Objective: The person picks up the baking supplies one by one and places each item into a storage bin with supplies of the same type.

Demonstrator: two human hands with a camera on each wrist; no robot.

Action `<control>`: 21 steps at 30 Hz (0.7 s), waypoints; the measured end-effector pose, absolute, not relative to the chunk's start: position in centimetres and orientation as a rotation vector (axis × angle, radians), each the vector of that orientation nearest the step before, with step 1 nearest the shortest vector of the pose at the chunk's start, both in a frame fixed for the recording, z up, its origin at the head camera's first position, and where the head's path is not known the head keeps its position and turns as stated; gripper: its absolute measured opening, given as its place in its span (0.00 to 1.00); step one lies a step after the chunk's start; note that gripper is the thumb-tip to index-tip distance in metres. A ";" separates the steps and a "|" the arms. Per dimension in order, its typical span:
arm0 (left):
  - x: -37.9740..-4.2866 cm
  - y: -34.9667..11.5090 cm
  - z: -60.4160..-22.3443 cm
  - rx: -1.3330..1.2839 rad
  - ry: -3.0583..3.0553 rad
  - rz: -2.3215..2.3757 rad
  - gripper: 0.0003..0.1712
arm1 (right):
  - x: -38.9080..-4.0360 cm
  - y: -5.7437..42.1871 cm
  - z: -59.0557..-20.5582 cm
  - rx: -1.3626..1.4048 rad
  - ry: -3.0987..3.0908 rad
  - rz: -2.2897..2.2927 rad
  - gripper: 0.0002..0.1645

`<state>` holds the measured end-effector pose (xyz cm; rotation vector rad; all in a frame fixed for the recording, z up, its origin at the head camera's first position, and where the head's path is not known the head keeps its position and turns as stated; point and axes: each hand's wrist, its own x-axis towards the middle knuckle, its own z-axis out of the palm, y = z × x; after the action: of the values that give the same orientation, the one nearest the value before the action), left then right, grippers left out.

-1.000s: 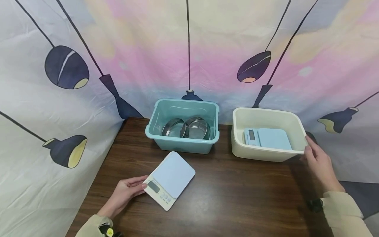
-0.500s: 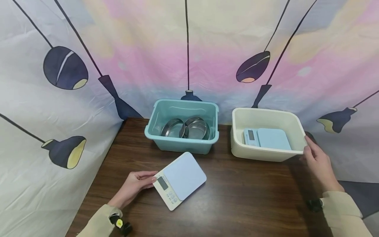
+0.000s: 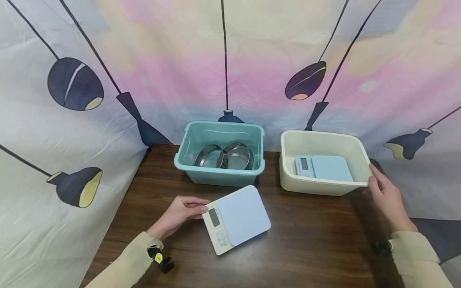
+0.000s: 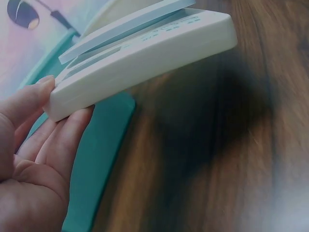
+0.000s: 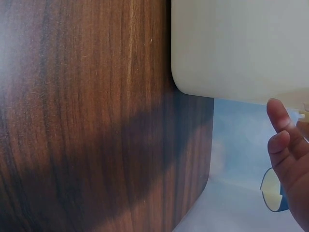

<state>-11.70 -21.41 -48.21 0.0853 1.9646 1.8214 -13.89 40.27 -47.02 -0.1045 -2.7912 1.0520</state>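
Note:
A white kitchen scale, with a display and buttons, hangs tilted above the table in the head view. My left hand pinches its corner beside the display. The left wrist view has the thumb on top of the scale and the fingers beneath, with a dark shadow on the wood below. At the right, my right hand grips the end rim of a cream plastic bin. A light-blue kitchen scale lies inside that bin. The right wrist view shows fingertips right at the bin's rim.
A teal plastic bin holding round metal sieves stands left of the cream one, behind the white scale. Both bins sit at the back of the dark wooden table, near a printed curtain.
My left hand has carried the white scale to the right, turning it, until it sits in front of the teal bin. My right hand stays at the cream bin's rim.

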 end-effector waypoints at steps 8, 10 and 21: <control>-14.0 -18.1 -45.2 0.228 1.937 1.783 0.21 | -13.9 40.3 -47.0 -0.103 -2.785 1.050 0.35; -14.5 -17.2 -44.1 0.266 1.922 1.784 0.20 | -13.9 40.3 -46.9 -0.105 -2.783 1.053 0.35; -17.9 -12.5 -38.8 0.362 1.814 1.821 0.19 | -14.0 40.3 -46.9 -0.107 -2.794 1.047 0.35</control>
<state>-17.91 -12.46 -38.85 0.3622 1.8136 1.8209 -14.03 40.27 -46.89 -0.1074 -2.7941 1.0466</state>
